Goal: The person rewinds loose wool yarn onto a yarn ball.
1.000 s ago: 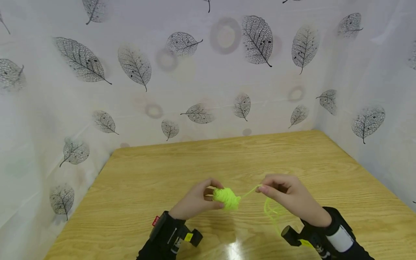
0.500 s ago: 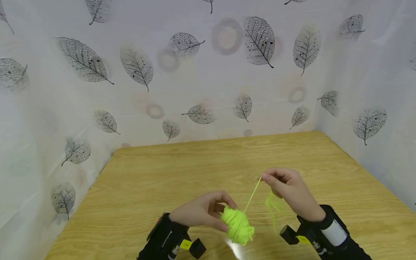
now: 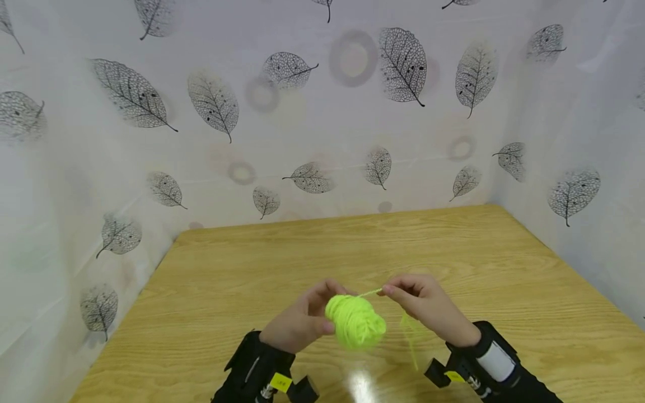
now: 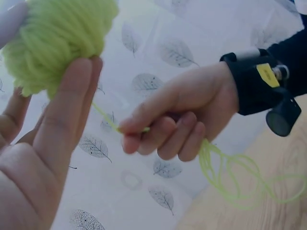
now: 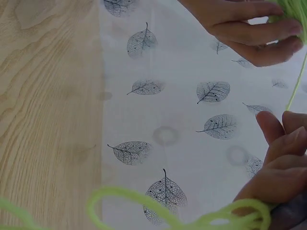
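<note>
A ball of neon yellow-green yarn (image 3: 355, 322) is gripped by my left hand (image 3: 300, 319), fingers and thumb at its left side. In the left wrist view the wound strands of the yarn ball (image 4: 60, 40) show close up between the fingers. My right hand (image 3: 428, 305) pinches the strand of yarn (image 3: 370, 293) between thumb and forefinger, just right of the ball. That strand runs taut from the ball to the fingertips. Loose loops of yarn (image 4: 230, 167) hang from beneath the right hand, also showing large at the bottom of the right wrist view.
Both hands are above a light wooden table (image 3: 282, 257). A white curtain (image 3: 322, 129) printed with dark leaves surrounds its back and sides. Black camera mounts are strapped to both wrists, the left one (image 3: 267, 369) and the right one (image 3: 478, 364).
The ball dipped toward the front, then came back up and now shows its wound end. My right hand rose, then came down and left toward the ball, shortening the stretched strand.
</note>
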Demonstrator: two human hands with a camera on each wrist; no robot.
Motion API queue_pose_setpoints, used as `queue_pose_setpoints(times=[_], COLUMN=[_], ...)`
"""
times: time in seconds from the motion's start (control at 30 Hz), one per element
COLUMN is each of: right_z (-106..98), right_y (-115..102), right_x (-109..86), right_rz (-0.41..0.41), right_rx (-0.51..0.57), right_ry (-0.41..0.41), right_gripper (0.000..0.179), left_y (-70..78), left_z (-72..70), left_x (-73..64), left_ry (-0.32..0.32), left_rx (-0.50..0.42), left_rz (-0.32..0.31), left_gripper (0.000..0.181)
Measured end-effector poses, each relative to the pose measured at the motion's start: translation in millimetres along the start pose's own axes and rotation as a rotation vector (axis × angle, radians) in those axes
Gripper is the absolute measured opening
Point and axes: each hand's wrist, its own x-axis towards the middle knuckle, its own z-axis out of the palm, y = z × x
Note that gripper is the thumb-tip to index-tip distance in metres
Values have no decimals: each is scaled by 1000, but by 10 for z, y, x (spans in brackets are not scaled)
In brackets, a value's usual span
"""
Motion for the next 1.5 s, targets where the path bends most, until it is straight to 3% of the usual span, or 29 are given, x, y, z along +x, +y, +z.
queue_pose_setpoints(times=[0.17,0.3,0.5,0.6,0.8,0.97,1.13,1.3,1.5], right_z=[89,164,253,265,255,219,142,40,-75], right_y=[26,24,-20,-52,-143,-209,-236,-272,-335], right_x=[0,-4,-21,-43,-87,-109,-118,-132,-153], right_rz=[-25,-79,-123,-128,-148,-244,-282,-273,-232], right_rx=[-21,-66,-105,-116,-130,-119,-102,-70,-65], right_ry=[-86,-165,-253,-277,-306,-287,-214,-137,-30], right_gripper=[20,20,23,21,17,16,20,23,24], left_y=[13,4,-1,1,-31,-106,-177,-204,-197], left_z=[23,34,66,89,98,49,-9,-13,33], left_x=[-3,8,54,79,114,114,104,101,111], left_ry=[158,322,572,666,764,787,752,675,495], left_rx=[-58,-18,123,197,345,551,731,731,670], left_rz=[55,82,44,24,13,-1,-25,-105,-214], left_gripper=[30,29,36,40,43,44,41,40,37])
